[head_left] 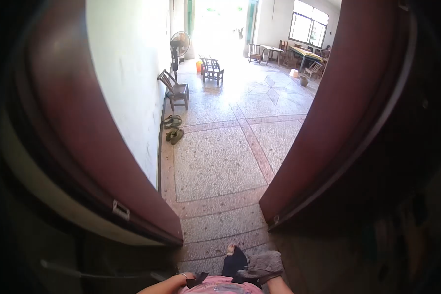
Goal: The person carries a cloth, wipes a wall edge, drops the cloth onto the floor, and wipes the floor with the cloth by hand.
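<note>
1. The floor [215, 164] is speckled and pale, divided by reddish bands; it extends far ahead of the left hand [184, 277].
2. Ahead of this hand, slightly to its left, I see two pairs of sandals [176, 138] lying near each other.
3. Beyond them stands a wooden chair [180, 92], and farther from the hand, a standing fan [175, 61].
4. Far ahead and to the hand's right, a pale bucket [294, 73] and a darker bucket [304, 82] stand near each other.
</note>
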Tool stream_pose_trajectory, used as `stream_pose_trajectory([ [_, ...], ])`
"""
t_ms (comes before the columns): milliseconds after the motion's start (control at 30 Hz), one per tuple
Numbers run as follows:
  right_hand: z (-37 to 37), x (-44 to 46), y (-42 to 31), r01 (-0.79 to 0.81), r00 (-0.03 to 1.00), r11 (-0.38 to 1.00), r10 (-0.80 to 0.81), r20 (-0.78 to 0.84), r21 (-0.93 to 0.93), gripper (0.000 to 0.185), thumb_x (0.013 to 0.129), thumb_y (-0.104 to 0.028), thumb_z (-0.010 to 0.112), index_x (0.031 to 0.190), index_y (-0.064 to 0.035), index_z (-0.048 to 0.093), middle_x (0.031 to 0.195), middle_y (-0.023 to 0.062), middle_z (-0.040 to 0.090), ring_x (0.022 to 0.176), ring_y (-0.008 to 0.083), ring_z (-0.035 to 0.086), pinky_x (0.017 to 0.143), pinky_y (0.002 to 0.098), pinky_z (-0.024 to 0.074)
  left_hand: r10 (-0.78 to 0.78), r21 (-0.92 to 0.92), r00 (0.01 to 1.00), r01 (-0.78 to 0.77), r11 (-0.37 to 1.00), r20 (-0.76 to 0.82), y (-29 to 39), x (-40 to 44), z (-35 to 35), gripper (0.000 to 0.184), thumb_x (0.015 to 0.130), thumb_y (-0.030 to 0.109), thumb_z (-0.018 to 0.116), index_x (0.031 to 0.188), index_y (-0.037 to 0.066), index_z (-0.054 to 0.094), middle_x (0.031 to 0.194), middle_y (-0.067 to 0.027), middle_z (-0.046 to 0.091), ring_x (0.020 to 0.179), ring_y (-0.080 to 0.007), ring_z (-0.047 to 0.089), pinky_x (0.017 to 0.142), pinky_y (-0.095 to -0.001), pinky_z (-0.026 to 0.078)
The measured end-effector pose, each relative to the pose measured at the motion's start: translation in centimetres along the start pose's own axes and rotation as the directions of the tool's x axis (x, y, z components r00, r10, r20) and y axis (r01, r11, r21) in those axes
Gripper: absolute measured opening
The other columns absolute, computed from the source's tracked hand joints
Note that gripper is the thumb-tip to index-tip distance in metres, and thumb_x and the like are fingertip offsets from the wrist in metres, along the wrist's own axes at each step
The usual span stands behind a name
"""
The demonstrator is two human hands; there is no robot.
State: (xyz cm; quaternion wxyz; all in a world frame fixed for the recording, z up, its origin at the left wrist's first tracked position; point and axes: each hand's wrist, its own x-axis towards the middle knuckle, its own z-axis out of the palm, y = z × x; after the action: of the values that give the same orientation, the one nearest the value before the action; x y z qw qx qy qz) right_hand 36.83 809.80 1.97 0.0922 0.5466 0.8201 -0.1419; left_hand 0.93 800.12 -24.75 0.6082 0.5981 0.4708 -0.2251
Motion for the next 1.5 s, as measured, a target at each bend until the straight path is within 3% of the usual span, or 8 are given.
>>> stream_pose_trajectory([
  [200, -7.5, 11.8, 6.0, 0.096, 0.995, 0.988, -0.099, -0.018, -0.125, 0.033, 0.073, -0.045, 0.064, 0.088, -0.0175, 0.073, 0.076, 0.0125, 0.069, 0.073, 0.0326, 0.067, 0.061, 0.0492, 0.0441, -0.046, 0.127, 0.952, 0.089, 0.988, -0.304, 4.6, 2.3, -11.4, 0.044, 0.081, 0.038, 0.064, 0.118, 0.017, 0.07, 0.112, -0.0162, 0.071, 0.107, -0.0353, 0.067, 0.092, -0.0436, 0.051],
  [433, -8.7, 27.1, 11.4, 0.343, 0.911, 0.938, -0.346, -0.225, -0.055, 0.021, 0.077, -0.034, 0.058, 0.082, -0.0168, 0.069, 0.074, 0.0139, 0.067, 0.07, 0.0371, 0.065, 0.062, 0.0541, 0.0427, -0.176, 0.084, 0.948, 0.205, 0.975, -0.264, 10.3, 4.4, -24.4, 0.038, 0.083, 0.039, 0.063, 0.114, 0.019, 0.07, 0.118, -0.013, 0.069, 0.114, -0.0342, 0.064, 0.096, -0.046, 0.05],
  [733, -12.3, 41.2, 10.2, 0.1, 0.995, 0.995, -0.1, -0.029, 0.01, 0.015, 0.074, -0.043, 0.061, 0.083, -0.0307, 0.061, 0.088, -0.0062, 0.06, 0.082, 0.0239, 0.062, 0.073, 0.0458, 0.0443, -0.165, 0.254, 0.967, 0.213, 0.943, -0.196, 14.1, 6.1, -45.8, 0.037, 0.089, 0.038, 0.06, 0.117, 0.016, 0.07, 0.118, -0.0136, 0.069, 0.113, -0.032, 0.065, 0.095, -0.0459, 0.051],
  [1067, -16.8, 54.0, 19.2, 0.041, 0.992, 0.997, -0.047, -0.115, -0.058, 0.026, 0.079, -0.036, 0.063, 0.096, -0.0209, 0.074, 0.093, 0.0085, 0.067, 0.095, 0.0318, 0.061, 0.074, 0.0483, 0.0389, -0.221, 0.161, 0.969, 0.237, 0.958, -0.11, 16.0, 4.6, -55.0, 0.034, 0.091, 0.037, 0.059, 0.113, 0.014, 0.07, 0.113, -0.0153, 0.07, 0.11, -0.0328, 0.066, 0.094, -0.0433, 0.05],
  [1133, -14.0, 56.7, 21.5, 0.024, 0.999, 0.957, -0.036, -0.038, -0.291, 0.029, 0.081, -0.035, 0.06, 0.099, -0.0169, 0.074, 0.095, 0.0126, 0.068, 0.096, 0.0336, 0.061, 0.078, 0.0507, 0.0398, -0.241, 0.069, 0.958, 0.253, 0.965, -0.155, 15.4, 5.3, -55.1, 0.033, 0.091, 0.037, 0.06, 0.111, 0.014, 0.071, 0.11, -0.016, 0.071, 0.107, -0.0342, 0.067, 0.092, -0.0444, 0.052],
  [1233, -14.1, 60.5, 25.0, 0.049, 0.999, 0.985, -0.051, -0.009, -0.166, 0.027, 0.086, -0.028, 0.058, 0.1, -0.0081, 0.069, 0.104, 0.0253, 0.063, 0.096, 0.0402, 0.058, 0.089, 0.0504, 0.0415, -0.296, -0.038, 0.934, 0.294, 0.955, -0.199, 18.2, 4.3, -56.2, 0.031, 0.09, 0.036, 0.061, 0.106, 0.013, 0.071, 0.106, -0.0171, 0.071, 0.103, -0.0361, 0.067, 0.088, -0.0454, 0.053],
  [1467, 13.5, 70.2, 29.4, -0.093, 0.987, 0.988, 0.107, -0.122, 0.121, 0.039, 0.09, -0.038, 0.052, 0.114, -0.0126, 0.069, 0.114, 0.0142, 0.068, 0.108, 0.0371, 0.06, 0.097, 0.0573, 0.0388, -0.334, -0.21, 0.921, 0.293, 0.933, -0.201, 19.0, 5.0, -55.2, 0.031, 0.087, 0.034, 0.063, 0.105, 0.009, 0.071, 0.101, -0.0185, 0.071, 0.099, -0.0379, 0.068, 0.085, -0.0449, 0.052],
  [1500, 9.3, 70.3, 28.3, -0.107, 0.983, 0.972, 0.135, -0.126, 0.207, 0.039, 0.092, -0.037, 0.051, 0.119, -0.013, 0.067, 0.123, 0.0152, 0.064, 0.113, 0.0372, 0.058, 0.098, 0.0561, 0.039, -0.343, -0.213, 0.918, 0.301, 0.929, -0.199, 19.5, 5.2, -55.4, 0.032, 0.086, 0.034, 0.063, 0.105, 0.009, 0.07, 0.101, -0.0187, 0.071, 0.098, -0.038, 0.068, 0.085, -0.0448, 0.052],
])
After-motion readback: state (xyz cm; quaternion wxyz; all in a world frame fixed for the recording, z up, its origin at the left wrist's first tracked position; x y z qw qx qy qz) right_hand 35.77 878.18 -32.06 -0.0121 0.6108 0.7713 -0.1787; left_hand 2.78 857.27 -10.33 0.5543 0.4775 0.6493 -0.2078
